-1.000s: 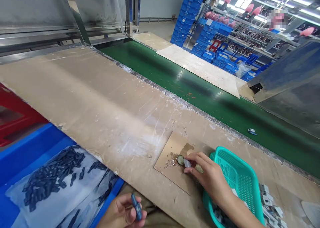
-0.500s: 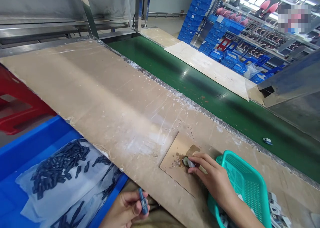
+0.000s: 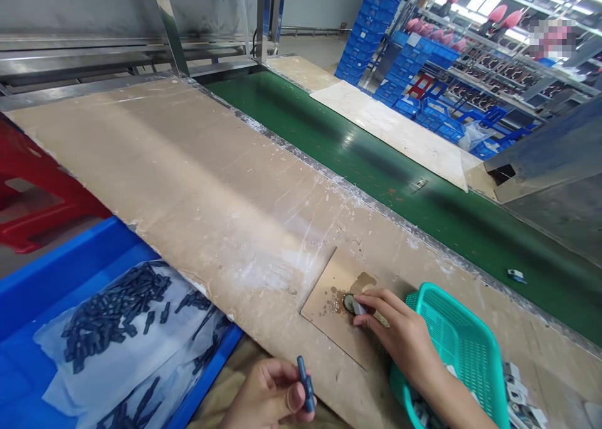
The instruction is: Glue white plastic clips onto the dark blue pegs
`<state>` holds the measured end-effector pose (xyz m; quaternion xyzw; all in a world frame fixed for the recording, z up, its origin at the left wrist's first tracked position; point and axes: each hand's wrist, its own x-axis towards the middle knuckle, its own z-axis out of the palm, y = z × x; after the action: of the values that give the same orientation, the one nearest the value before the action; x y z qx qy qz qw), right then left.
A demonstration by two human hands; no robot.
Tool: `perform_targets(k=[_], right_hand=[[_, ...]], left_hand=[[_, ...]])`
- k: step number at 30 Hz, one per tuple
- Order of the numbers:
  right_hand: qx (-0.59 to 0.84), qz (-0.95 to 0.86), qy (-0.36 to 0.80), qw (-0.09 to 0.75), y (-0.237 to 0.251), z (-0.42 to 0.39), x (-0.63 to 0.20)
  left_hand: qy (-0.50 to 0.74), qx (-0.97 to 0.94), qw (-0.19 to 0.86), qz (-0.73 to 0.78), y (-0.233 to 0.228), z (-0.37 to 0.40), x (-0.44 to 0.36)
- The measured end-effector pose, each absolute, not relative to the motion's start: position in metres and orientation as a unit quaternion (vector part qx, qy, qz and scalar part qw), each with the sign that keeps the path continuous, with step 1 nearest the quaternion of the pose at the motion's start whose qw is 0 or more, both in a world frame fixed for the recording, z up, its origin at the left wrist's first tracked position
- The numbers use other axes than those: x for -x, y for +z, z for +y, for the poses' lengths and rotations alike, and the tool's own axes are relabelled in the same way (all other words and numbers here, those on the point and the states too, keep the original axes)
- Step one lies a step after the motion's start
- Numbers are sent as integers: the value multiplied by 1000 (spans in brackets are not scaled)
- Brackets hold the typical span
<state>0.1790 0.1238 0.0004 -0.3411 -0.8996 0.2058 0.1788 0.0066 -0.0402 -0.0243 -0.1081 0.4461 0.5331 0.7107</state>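
My left hand (image 3: 270, 396), near the bottom edge, pinches a small dark blue plastic part (image 3: 306, 385) with a narrow stem pointing up. On the worktable, my right hand (image 3: 399, 332) grips a small light grey piece (image 3: 360, 308) between thumb and fingers. That piece touches or overlaps the edge of a small round dark-rimmed cap (image 3: 348, 303); the exact contact is partly hidden by the fingers. Beneath them lies a square of brown board (image 3: 320, 316) with wet spots and a brown stain. My right forearm passes over the near side of a green plastic basket (image 3: 491, 354) holding grey-white pieces.
Left of the worktable (image 3: 197, 197), a blue bin (image 3: 94, 244) holds many dark blue parts (image 3: 117, 307) on white sheeting. Grey-white pieces (image 3: 520, 391) lie right of the basket. A green conveyor belt (image 3: 305, 121) runs behind, carrying a small part (image 3: 516, 276). A red stool (image 3: 47, 197) stands left.
My left hand has moved to the right with the dark blue part, which has turned in the fingers' view. The small part on the belt has shifted right. My right hand stays in place.
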Motion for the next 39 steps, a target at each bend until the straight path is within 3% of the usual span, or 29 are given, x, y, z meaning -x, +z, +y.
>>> perform_targets(k=[12, 22, 30, 36, 39], right_hand=[[292, -858, 321, 276, 54, 85, -183], [249, -872, 333, 259, 57, 74, -188], [230, -870, 358, 249, 58, 73, -188], [268, -863, 334, 267, 48, 83, -187], [346, -875, 242, 238, 42, 133, -197]], left_hand=[[569, 113, 699, 418, -9, -6, -36], [568, 43, 743, 351, -5, -5, -48], [566, -7, 711, 418, 11, -3, -42], [553, -78, 697, 450, 10, 20, -38], [575, -112, 639, 499, 4, 20, -29]])
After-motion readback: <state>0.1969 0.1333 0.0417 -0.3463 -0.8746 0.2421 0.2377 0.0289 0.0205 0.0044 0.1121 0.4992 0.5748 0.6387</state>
